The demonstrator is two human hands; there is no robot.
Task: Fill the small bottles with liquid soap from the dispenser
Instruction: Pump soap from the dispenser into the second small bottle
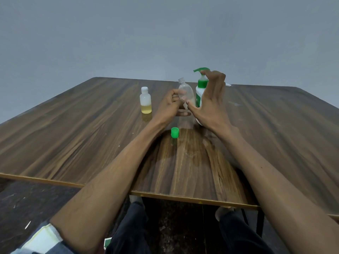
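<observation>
Gripping the empty bottle (pixel 185 92), the left hand (pixel 169 105) tilts it beside the open right hand (pixel 211 99).

Glossy wood-grain table (pixel 73 125); clear plastic bottle (pixel 186 90); glossy green plastic cap (pixel 174 132).

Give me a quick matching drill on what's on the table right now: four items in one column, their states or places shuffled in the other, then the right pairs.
Items
1. clear bottle
2. white-capped bottle
3. green cap
4. dispenser

States
A. loose on the table, nearest the person
B. capped, yellow liquid in its lower part
C. uncapped, tilted, held in the left hand
D. pump head under the fingers of the right hand

Pairs: 1-C, 2-B, 3-A, 4-D
</observation>
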